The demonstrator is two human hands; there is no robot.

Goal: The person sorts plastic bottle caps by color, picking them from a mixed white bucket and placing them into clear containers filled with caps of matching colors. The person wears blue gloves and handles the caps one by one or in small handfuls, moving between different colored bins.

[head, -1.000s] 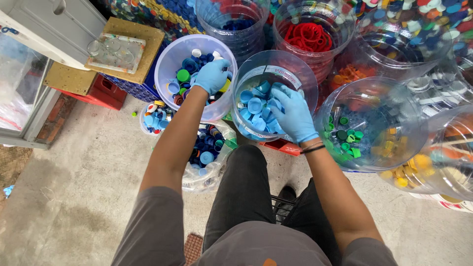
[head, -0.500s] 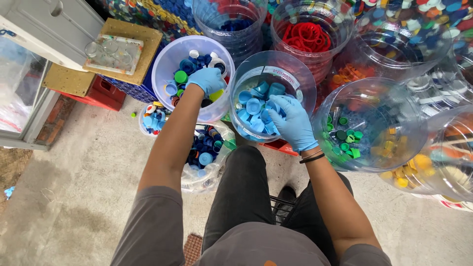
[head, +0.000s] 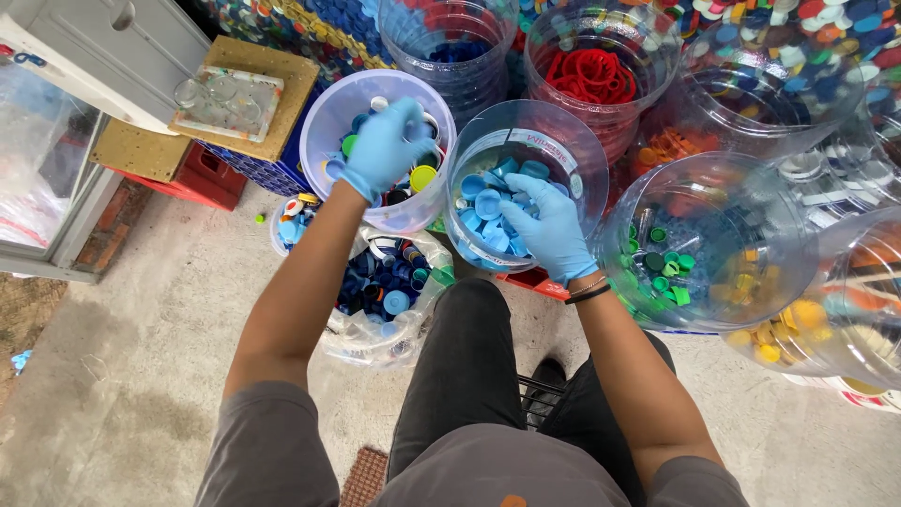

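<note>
Head view: left hand (head: 387,143) gloved blue, curled over mixed caps (head: 422,176) inside white tub (head: 330,117); closed or not, cannot tell, fingers hidden from above. Right hand (head: 549,230) gloved too, fingers spread loose and open on light-blue caps (head: 488,202) in clear tub (head: 563,141), gripping nothing visible. Sorting judged partway: clear tub only shallowly filled, white tub still mixed, bag (head: 385,282) of dark-blue caps below it also mixed. Further out, red rings (head: 591,75), green caps (head: 662,268), yellow caps (head: 788,329), each in own jar. Rims touching or just beside one another, little gap between. Open floor (head: 141,329) only to left and behind; knees close under tubs.
</note>
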